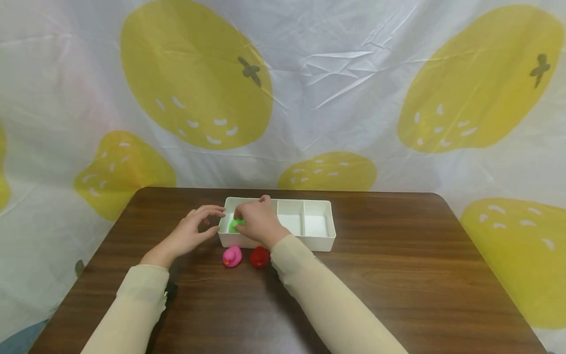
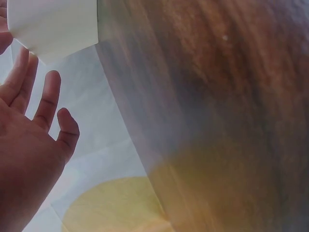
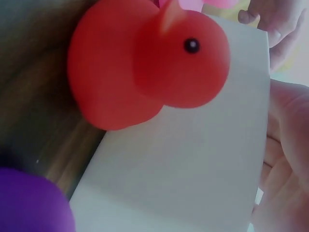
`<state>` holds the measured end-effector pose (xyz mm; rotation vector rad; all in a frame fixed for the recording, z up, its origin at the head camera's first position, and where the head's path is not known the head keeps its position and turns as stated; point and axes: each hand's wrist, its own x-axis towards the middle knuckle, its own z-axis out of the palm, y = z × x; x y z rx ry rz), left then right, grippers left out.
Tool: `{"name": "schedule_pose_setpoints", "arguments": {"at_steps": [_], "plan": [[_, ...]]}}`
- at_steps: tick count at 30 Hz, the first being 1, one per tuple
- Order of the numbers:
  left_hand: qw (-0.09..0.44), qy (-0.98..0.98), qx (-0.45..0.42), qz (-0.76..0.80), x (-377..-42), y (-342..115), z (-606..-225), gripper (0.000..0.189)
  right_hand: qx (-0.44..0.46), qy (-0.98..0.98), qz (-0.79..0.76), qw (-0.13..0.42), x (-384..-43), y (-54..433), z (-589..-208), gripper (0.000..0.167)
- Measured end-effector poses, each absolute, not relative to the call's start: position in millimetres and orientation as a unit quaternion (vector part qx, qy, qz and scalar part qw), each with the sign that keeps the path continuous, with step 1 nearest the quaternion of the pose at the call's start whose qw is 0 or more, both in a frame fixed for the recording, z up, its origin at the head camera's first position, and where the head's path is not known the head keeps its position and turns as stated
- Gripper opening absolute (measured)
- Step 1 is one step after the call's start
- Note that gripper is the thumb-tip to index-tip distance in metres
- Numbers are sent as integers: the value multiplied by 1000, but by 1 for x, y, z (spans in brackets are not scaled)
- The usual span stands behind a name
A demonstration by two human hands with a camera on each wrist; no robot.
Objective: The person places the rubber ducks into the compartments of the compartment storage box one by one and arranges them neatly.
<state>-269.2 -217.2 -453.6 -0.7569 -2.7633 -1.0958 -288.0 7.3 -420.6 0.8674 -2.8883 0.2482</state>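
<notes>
A white tray (image 1: 319,243) with several compartments stands near the table's far edge. My right hand (image 1: 261,219) reaches over its left part, fingers bent down. They pinch a bright green rubber duck (image 1: 236,225) in the leftmost compartment; the fingers partly cover it. My left hand (image 1: 189,233) is at the tray's left end, fingers extended, the tips at the tray's wall in the left wrist view. In front of the tray sit a pink rubber duck (image 1: 232,256) and a red rubber duck (image 1: 259,257); the red one looms close in the right wrist view.
A purple rounded object (image 3: 34,205) shows partly in the right wrist view; the right forearm hides that spot in the head view. The brown wooden table (image 1: 398,275) ends at a hanging cloth (image 1: 336,98) printed with yellow fruit.
</notes>
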Motion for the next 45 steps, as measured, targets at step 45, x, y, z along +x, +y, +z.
{"name": "schedule_pose_setpoints", "arguments": {"at_steps": [45], "plan": [[45,-900,-249,-355,-268,-216,-454,34,264,-942,184,96,-271,29,-421,16]]}}
